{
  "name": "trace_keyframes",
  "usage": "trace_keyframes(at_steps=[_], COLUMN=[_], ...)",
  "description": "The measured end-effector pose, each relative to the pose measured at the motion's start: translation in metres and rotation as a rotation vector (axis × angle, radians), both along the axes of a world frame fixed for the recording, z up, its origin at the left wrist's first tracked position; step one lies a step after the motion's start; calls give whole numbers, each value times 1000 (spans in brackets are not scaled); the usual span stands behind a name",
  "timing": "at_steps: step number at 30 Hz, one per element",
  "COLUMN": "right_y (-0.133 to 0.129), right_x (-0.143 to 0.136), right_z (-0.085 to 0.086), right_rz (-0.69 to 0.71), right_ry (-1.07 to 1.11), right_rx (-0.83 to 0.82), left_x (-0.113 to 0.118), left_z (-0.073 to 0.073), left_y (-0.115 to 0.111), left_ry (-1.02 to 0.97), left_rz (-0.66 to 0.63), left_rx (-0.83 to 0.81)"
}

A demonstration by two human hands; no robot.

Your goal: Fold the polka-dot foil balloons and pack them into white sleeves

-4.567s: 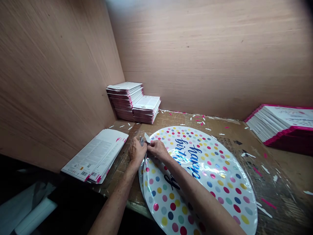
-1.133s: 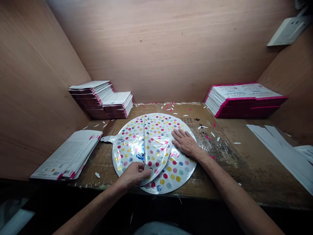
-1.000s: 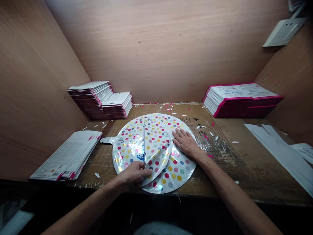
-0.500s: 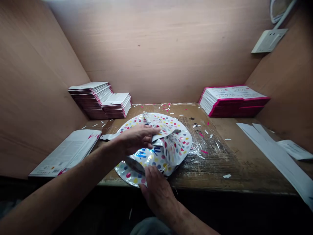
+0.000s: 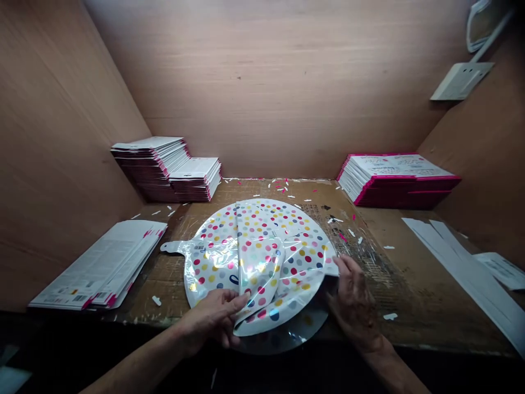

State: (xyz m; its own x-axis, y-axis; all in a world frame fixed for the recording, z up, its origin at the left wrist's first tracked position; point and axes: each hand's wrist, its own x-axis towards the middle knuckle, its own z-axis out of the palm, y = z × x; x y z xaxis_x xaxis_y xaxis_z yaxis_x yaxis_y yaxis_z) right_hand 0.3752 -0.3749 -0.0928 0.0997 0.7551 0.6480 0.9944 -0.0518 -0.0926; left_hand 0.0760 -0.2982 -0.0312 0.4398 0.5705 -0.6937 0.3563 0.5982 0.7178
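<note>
A flat, round foil balloon (image 5: 221, 230) in white with multicoloured dots lies on the cardboard-covered table. Its tail points left, and a dotted flap is folded over its middle. My left hand (image 5: 219, 317) pinches the folded foil at the near edge between thumb and fingers. At the right edge my right hand (image 5: 355, 301) grips the foil, its fingertips partly hidden behind the lifted edge. Below that edge the balloon's lower layer hangs past the table front. Some blue lettering shows beside the fold, mostly covered.
Stacked printed cards (image 5: 164, 169) stand at the back left, and more pink-edged packs (image 5: 404, 178) at the back right. Flat printed sheets (image 5: 102, 262) lie at left, long white strips (image 5: 459, 273) at right. Paper scraps litter the cardboard (image 5: 369, 262). A wall socket (image 5: 463, 82) hangs upper right.
The balloon has gone from bunched up to spread wider, with one flat fold. My left hand has come down to the near edge; my right hand has moved to the right edge.
</note>
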Motion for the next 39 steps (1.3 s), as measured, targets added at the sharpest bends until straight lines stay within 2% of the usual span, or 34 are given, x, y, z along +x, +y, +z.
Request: trace_keyframes(at_steps=[2,6,10,12,14,17,19,21,23,25,27,28,30,32,34,35,37,39], right_y=[5,15,18,16,17,39,70,109,147,174,181,176,145,96,43,21,-9,-18], right_x=[13,34,47,54,54,26,-11,-52,-84,-99,-97,-92,-80,-71,-65,-63,-56,-44], right_z=[0,0,0,10,30,63,70,60,39,21,16,20,36,51,55,50,31,9], right_rz=[142,457,629,672,714,790,798,811,775,697,636,629,665,779,812,800,682,529], right_ry=[-91,-196,-229,-197,-110,68,96,-3,-122,-139,-89,-47,66,177,225,204,103,58], right_rx=[-2,-190,-325,-420,-527,-594,-518,-414,-434,-509,-539,-515,-385,-194,-65,-10,79,72], left_x=[2,1,-3,-5,-6,-5,-4,-4,-5,-8,-9,-9,-6,-1,1,0,-7,-18], left_z=[0,-4,-11,-12,-11,-12,-16,-21,-27,-29,-25,-20,-4,13,28,33,36,34], left_y=[-6,-22,-30,-29,-27,-27,-31,-35,-39,-40,-38,-36,-33,-31,-30,-30,-27,-16], left_ry=[-5,-22,-5,-1,11,31,26,23,36,50,11,-30,-132,-208,-233,-222,-135,87], left_rz=[9,-35,-61,-71,-64,-53,-41,-27,8,58,92,112,191,323,410,389,194,-21], left_rx=[-16,-89,-138,-132,-105,-54,-18,9,44,94,94,62,-33,-93,-92,-86,-42,160])
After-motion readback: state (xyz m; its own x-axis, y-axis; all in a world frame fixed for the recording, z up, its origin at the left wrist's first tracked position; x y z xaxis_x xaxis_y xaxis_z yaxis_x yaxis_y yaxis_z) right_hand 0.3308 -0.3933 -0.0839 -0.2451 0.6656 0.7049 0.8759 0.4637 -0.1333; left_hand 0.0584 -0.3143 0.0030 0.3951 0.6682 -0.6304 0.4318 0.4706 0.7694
